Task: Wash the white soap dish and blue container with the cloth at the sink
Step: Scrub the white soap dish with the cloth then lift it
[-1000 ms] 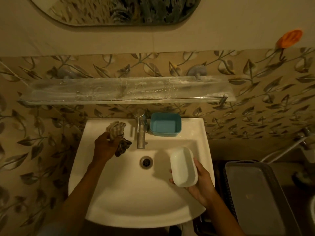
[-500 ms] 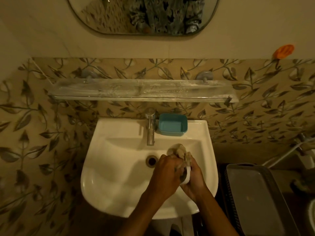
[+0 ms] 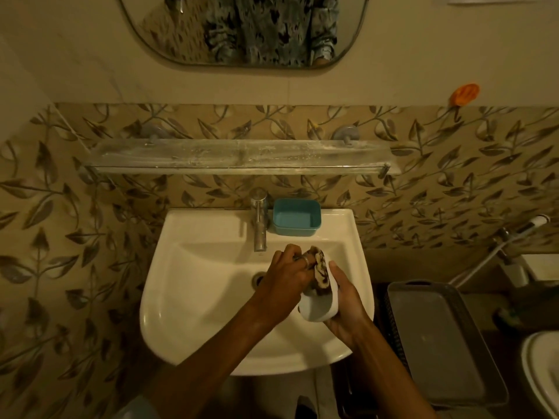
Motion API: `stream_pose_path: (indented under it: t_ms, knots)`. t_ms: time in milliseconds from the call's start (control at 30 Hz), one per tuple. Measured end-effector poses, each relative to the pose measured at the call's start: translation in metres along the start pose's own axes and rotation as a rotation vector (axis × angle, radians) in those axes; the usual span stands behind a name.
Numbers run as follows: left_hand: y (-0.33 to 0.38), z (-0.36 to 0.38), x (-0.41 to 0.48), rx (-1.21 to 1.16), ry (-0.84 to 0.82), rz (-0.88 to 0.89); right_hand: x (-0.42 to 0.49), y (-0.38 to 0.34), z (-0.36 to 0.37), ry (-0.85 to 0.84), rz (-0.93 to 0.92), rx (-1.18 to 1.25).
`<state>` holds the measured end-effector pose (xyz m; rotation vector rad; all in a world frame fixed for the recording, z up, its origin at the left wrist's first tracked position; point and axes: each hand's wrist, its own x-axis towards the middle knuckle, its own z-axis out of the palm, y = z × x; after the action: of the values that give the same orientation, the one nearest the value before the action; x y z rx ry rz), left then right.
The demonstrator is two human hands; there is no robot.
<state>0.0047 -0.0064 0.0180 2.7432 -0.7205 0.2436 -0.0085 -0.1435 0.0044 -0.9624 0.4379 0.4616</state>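
Right, here we are over the sink (image 3: 187,313), and it's the white soap dish (image 3: 320,309) getting the attention. The right hand (image 3: 348,316) has it cradled above the basin, to the right of the drain (image 3: 258,279), fingers wrapped round its outer side. That's a firm grip on the dish, tilted so the hollow faces the other hand. The left hand (image 3: 287,276) is clenched round the cloth (image 3: 320,267), a bunched striped rag, and it's pressing that bundle into the far end of the dish. So cloth and dish are in contact, that much is plain.

Where does that leave the job? By my reading, we're in the first half. The dish is being scrubbed, not finished: whether it's clean I can't tell in this dim light, and no stream shows under the tap (image 3: 259,225), so a rinse looks yet to come. And the blue container (image 3: 296,217)? Sitting upright on the back ledge of the sink, just right of the tap, well apart from both hands, untouched as far as one can see. That one is entirely ahead: set the dish down, pick up the container, give it the same treatment with the cloth. A grey tray (image 3: 435,343) sits right of the sink, a possible landing spot, though that's a guess.
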Motion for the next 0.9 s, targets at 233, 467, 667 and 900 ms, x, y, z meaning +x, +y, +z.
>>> stream_pose_path:
  t_ms: [233,467,667,900]
  knots:
    - [0.02,0.004,-0.01,-0.173,-0.164,-0.424,0.0,-0.012,0.005,-0.076,-0.166,-0.31]
    - [0.039,-0.024,-0.027,-0.713,-0.394,-0.431,0.0,-0.01,0.003,-0.099,-0.265,-0.277]
    - [0.025,-0.044,-0.013,-1.294,-0.49,-0.874,-0.015,-0.005,0.007,-0.085,-0.374,-0.305]
    - [0.013,-0.048,0.023,-1.932,-0.19,-1.377,-0.014,0.014,0.0,-0.051,-0.334,-0.487]
